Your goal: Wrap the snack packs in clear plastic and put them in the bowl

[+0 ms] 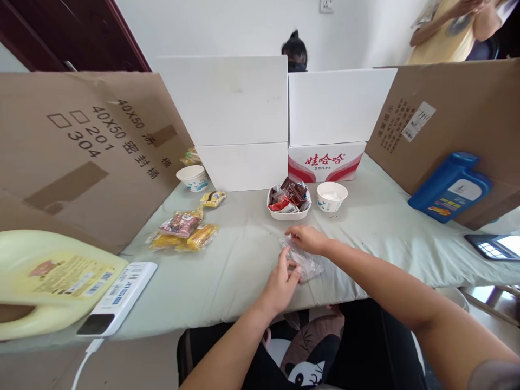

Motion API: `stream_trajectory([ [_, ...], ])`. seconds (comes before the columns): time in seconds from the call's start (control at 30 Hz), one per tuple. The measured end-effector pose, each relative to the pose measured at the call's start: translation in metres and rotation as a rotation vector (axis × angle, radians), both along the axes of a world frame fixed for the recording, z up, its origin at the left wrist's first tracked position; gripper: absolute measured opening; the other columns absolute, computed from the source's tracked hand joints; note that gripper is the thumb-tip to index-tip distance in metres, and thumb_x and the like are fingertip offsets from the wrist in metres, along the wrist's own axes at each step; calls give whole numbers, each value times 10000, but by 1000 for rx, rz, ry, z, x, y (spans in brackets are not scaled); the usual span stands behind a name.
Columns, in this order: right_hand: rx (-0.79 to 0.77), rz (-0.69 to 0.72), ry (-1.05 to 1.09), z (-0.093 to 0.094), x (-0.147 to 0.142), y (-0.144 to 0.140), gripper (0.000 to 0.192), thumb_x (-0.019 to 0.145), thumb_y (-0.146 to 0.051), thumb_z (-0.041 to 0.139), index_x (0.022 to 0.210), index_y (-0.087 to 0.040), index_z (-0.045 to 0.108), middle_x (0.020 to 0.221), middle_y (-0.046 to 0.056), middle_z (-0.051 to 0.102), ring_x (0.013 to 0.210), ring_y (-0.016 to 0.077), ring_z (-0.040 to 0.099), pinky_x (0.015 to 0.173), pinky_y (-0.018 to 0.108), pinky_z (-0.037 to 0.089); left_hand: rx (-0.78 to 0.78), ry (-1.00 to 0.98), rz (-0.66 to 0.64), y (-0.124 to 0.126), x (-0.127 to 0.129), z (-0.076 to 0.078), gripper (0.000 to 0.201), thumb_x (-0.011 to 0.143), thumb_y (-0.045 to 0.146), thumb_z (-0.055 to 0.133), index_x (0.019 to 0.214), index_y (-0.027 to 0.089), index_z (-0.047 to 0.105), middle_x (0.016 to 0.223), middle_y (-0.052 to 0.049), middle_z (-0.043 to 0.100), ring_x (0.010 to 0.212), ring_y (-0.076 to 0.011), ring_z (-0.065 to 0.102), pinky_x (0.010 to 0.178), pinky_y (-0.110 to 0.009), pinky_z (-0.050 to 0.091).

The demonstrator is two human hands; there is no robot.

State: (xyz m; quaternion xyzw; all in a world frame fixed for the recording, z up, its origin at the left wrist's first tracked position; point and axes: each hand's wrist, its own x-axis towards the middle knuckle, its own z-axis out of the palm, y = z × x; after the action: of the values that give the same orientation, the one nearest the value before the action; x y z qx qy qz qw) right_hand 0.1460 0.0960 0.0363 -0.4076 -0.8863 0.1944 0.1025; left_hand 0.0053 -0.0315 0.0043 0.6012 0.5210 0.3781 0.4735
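Clear plastic bag point(304, 263) flat on the pale tablecloth point(244, 254), near edge, about centre. Left hand point(281, 283) pinching its near-left corner, fingers curled onto the plastic. Right hand point(309, 239) pressing the far edge, fingertips gripping it too. Just beyond: white dish point(289, 214) of wrapped snacks, paper cup point(332, 196) to its right. Snack packets point(184, 230) off to the left. Yellow jug point(49, 281) and power strip point(117, 298) near left, blue jug point(450, 187) far right.

**Room and backdrop**

My table point(227, 260) has a pale green cloth over it. Cardboard sheets point(81, 157) and white boxes point(227, 103) stand along its far and side edges. White wall point(227, 24) behind, dark wooden door point(81, 32) top left, bright daylight.
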Motion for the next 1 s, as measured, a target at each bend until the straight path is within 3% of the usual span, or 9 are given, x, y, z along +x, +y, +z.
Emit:
stream_trajectory([
  [0.1,31,-4,-38,-7,-5,1,293,884,-123,500,1140,-178,630,1130,71,678,996,175,625,817,259,429,61,105,-61,-5,1,7,606,885,230,499,1444,195,265,989,-50,657,807,-148,647,808,-331,520],
  [0.17,52,-7,-75,-9,-7,1,251,906,-164,499,1116,-187,634,1136,65,671,1005,179,620,812,259,426,128,214,-77,-8,2,11,549,864,187,519,1395,203,381,968,-46,674,855,-164,642,841,-348,518],
  [0.27,89,-16,-141,-13,-10,0,230,950,-226,459,1098,-196,632,1124,72,655,957,181,625,780,265,419,219,384,-54,-8,4,11,337,839,133,531,1161,198,607,1003,-66,686,933,-200,632,895,-384,507],
  [0.33,119,-29,-184,-16,-13,-2,258,977,-248,406,1111,-190,619,1113,89,639,920,185,624,762,275,414,230,444,-47,-7,6,9,275,826,92,524,1046,190,657,1014,-68,687,927,-199,636,886,-371,513],
  [0.57,189,-62,-292,-22,-18,-7,303,994,-238,320,1112,-141,582,1075,136,594,859,199,613,728,294,405,228,663,-8,-9,8,10,188,863,121,529,934,203,683,918,-46,663,808,-178,640,758,-302,516],
  [0.7,207,-63,-310,-23,-20,-11,266,972,-201,347,1087,-135,576,1057,134,588,845,205,616,701,295,404,437,858,110,-2,6,11,199,929,194,466,922,193,665,877,-60,628,795,-191,608,738,-321,500],
  [0.83,214,-65,-308,-22,-18,-7,214,941,-208,425,1073,-142,580,1053,130,588,835,206,614,703,299,413,652,894,-23,17,1,8,90,879,189,559,933,179,630,1035,-82,607,1061,-244,548,944,-406,442],
  [1.0,262,-194,-269,-4,8,9,271,951,-166,366,1057,-83,601,1044,189,590,926,262,584,784,368,427,539,925,-98,24,-6,4,168,823,267,656,955,182,597,1114,-87,568,1075,-250,539,986,-459,386],
])
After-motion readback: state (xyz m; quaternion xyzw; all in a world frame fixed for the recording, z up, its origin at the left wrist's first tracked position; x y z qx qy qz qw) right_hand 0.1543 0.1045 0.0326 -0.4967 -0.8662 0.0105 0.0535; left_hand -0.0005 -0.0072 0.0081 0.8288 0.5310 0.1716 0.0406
